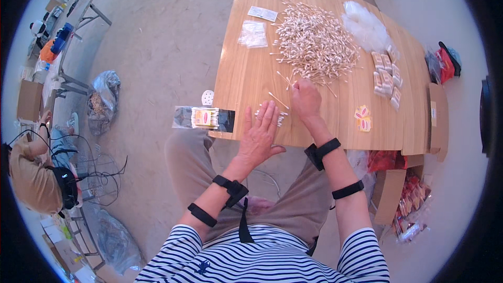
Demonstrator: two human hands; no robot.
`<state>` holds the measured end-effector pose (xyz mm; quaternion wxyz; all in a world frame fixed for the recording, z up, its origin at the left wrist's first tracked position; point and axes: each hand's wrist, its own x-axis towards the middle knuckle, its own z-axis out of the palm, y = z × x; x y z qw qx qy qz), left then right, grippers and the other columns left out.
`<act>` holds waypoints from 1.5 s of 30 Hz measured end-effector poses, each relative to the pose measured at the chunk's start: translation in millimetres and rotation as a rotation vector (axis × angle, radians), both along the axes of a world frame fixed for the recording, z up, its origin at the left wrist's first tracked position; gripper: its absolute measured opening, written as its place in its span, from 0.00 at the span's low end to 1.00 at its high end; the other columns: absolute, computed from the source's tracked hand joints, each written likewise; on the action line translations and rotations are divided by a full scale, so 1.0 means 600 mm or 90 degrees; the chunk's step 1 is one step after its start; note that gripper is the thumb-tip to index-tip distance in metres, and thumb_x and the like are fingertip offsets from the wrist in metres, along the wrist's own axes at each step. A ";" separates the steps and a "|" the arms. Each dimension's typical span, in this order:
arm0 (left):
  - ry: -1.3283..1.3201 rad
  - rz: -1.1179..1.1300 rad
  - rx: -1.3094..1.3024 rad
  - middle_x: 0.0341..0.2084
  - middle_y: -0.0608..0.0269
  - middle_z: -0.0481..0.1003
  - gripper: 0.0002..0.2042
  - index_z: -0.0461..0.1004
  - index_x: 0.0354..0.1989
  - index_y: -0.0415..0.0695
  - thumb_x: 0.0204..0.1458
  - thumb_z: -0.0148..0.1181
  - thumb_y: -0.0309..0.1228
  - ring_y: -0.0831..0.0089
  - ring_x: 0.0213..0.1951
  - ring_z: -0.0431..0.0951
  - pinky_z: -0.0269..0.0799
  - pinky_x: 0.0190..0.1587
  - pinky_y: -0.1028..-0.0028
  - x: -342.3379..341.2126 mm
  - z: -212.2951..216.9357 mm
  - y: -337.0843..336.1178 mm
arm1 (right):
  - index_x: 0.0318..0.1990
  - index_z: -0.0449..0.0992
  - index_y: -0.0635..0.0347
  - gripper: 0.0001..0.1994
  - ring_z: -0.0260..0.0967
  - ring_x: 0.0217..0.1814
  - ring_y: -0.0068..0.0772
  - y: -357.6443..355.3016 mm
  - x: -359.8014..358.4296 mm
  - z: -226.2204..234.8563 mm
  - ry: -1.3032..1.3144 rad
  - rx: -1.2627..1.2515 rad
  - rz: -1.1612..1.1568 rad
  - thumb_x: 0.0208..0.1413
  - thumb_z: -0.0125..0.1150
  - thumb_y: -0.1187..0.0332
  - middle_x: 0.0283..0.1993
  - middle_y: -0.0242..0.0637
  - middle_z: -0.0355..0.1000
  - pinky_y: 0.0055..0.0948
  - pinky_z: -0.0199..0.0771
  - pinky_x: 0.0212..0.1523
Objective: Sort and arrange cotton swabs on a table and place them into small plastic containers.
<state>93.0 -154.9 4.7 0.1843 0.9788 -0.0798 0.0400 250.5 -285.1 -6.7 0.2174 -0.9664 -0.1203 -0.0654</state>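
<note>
My left hand [260,130] lies flat, fingers stretched out, over a small bunch of cotton swabs [280,119] near the table's front edge. White swab tips show on both sides of its fingers. A single loose swab [278,100] lies slantwise just beyond them. To the right, my right hand [306,98] is closed with its fingers curled under, at the near edge of a large heap of cotton swabs [314,39]. A few stray swabs [283,77] lie by its knuckles. What its fingers hold, if anything, is hidden.
A clear packet of swabs with a yellow card [205,118] sits at the table's left corner. Beyond are clear bags [253,34], a clump of clear plastic [367,25], several filled packs [386,76] and yellow cards [363,119]. Cardboard boxes [389,195] stand right; another person [39,178] sits left.
</note>
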 end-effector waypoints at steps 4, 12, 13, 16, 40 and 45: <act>0.009 -0.001 -0.005 0.75 0.50 0.49 0.62 0.51 0.73 0.35 0.31 0.75 0.59 0.56 0.77 0.45 0.33 0.75 0.41 0.000 0.001 -0.001 | 0.32 0.78 0.58 0.04 0.76 0.40 0.51 -0.016 0.006 0.014 -0.042 0.056 0.025 0.54 0.61 0.68 0.35 0.43 0.75 0.49 0.76 0.40; 0.000 -0.002 -0.003 0.75 0.50 0.48 0.62 0.51 0.73 0.35 0.32 0.74 0.59 0.57 0.77 0.45 0.33 0.75 0.42 -0.002 0.001 0.002 | 0.33 0.77 0.57 0.04 0.76 0.39 0.51 -0.020 -0.061 0.031 -0.011 0.018 0.112 0.54 0.61 0.68 0.36 0.43 0.74 0.47 0.76 0.38; 0.000 -0.003 -0.004 0.75 0.50 0.48 0.62 0.51 0.73 0.35 0.32 0.74 0.59 0.57 0.77 0.45 0.33 0.75 0.42 -0.001 0.003 0.001 | 0.33 0.77 0.57 0.04 0.76 0.38 0.52 -0.019 -0.069 0.036 0.030 -0.044 0.104 0.54 0.61 0.69 0.36 0.44 0.73 0.47 0.76 0.38; 0.008 -0.006 -0.001 0.75 0.50 0.48 0.62 0.52 0.73 0.35 0.32 0.74 0.59 0.57 0.77 0.45 0.33 0.75 0.42 -0.001 0.005 0.000 | 0.34 0.77 0.58 0.03 0.76 0.39 0.53 -0.017 -0.077 0.043 0.003 -0.031 0.063 0.54 0.60 0.70 0.38 0.45 0.73 0.47 0.77 0.37; 0.005 -0.001 0.001 0.75 0.51 0.49 0.63 0.51 0.74 0.36 0.30 0.75 0.60 0.58 0.77 0.45 0.32 0.75 0.42 0.001 -0.001 0.000 | 0.33 0.76 0.60 0.08 0.77 0.40 0.54 0.001 -0.048 0.027 0.072 0.020 0.089 0.57 0.60 0.65 0.38 0.48 0.76 0.50 0.77 0.39; 0.003 0.001 -0.003 0.75 0.51 0.50 0.63 0.50 0.74 0.36 0.30 0.76 0.59 0.57 0.77 0.45 0.32 0.75 0.42 0.000 0.001 0.001 | 0.32 0.78 0.61 0.10 0.77 0.39 0.53 0.042 -0.011 0.042 0.000 -0.024 0.028 0.54 0.59 0.63 0.35 0.48 0.76 0.50 0.76 0.40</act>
